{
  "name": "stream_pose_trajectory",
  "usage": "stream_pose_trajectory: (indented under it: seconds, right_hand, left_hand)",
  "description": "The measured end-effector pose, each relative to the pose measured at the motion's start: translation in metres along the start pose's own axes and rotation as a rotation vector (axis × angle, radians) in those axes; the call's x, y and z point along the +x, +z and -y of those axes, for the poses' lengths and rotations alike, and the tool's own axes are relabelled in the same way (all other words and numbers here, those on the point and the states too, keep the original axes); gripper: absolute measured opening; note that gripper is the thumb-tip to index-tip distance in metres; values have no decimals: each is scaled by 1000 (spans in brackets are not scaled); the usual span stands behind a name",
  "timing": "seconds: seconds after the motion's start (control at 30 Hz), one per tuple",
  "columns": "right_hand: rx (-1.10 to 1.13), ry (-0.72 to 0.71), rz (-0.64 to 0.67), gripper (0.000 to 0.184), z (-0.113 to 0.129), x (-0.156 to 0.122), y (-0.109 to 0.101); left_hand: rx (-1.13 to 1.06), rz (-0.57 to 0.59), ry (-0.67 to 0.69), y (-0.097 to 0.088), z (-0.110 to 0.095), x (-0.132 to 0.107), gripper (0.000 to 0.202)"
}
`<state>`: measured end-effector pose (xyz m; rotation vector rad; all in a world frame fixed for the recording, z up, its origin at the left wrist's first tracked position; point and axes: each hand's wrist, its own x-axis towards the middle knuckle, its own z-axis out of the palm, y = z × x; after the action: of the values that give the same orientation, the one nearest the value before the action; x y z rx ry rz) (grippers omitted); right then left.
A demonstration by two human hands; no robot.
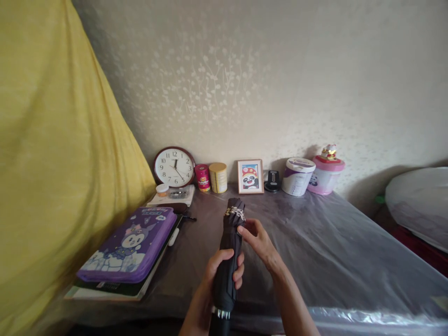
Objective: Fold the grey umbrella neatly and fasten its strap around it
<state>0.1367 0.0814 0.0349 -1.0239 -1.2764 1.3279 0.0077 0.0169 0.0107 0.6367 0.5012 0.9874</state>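
A folded black umbrella (228, 245) is held above the near part of the table, its handle toward me and its top pointing to the wall. A patterned band of cloth shows near its far end. My left hand (224, 268) is wrapped round the lower middle of the canopy, thumb on top and fingertips showing on the right side. My right hand (258, 240) touches the umbrella's right side just below the patterned band, thumb and fingers closed on its edge. What exactly lies between those fingers is partly hidden.
A purple cartoon case (131, 247) lies on books at the left, beside a yellow curtain (70, 154). Along the wall stand a clock (174, 167), a pink can (202, 178), a yellow can (219, 178), a picture frame (250, 177), a black stand (272, 180) and two tubs (298, 177).
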Motion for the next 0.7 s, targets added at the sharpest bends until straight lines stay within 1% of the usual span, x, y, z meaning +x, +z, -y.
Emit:
stream_pose_trajectory:
  seconds: [0.07, 0.1, 0.13, 0.17, 0.2, 0.27, 0.3, 0.37, 0.43, 0.47, 0.53, 0.57, 0.7]
  right_hand:
    - [108, 48, 92, 47, 2, -4, 2]
    - [170, 74, 151, 46, 3, -7, 4]
    - [226, 94, 191, 44, 4, -9, 6]
    - [270, 113, 205, 42, 5, -12, 8]
    - [301, 135, 192, 41, 6, -13, 10]
    - [326, 180, 125, 41, 6, -14, 12]
    - [330, 197, 79, 41, 6, -12, 12]
    - [339, 203, -17, 44, 4, -8, 10]
    - [350, 177, -100, 47, 1, -3, 7]
    - [352, 167, -126, 48, 0, -1, 5]
    - [353, 153, -156, 50, -2, 3, 1]
    - [353, 144, -169, 50, -3, 4, -1]
    - [327, 115, -287, 46, -4, 9, -7]
  left_hand:
    - [-67, 152, -50, 0, 1, 1, 30]
    - [-79, 191, -70, 1, 2, 1, 30]
    - [-76, 204, -86, 2, 4, 1, 31]
    - [-61, 188, -98, 3, 5, 1, 32]
    - [-34, 144, -111, 5, 7, 0, 35]
    - [35, 0, -129, 9, 9, -2, 44]
    - [71, -76, -122, 11, 10, -3, 48]
    - [170, -187, -65, 16, 11, -5, 48]
    - [330, -245, -4, 19, 12, -5, 49]
    - [421, -266, 5, 21, 13, -4, 52]
    - [572, -308, 9, 24, 17, -2, 55]
    - [618, -327, 38, 25, 19, -1, 55]
    - [706, -344, 316, 22, 32, 1, 54]
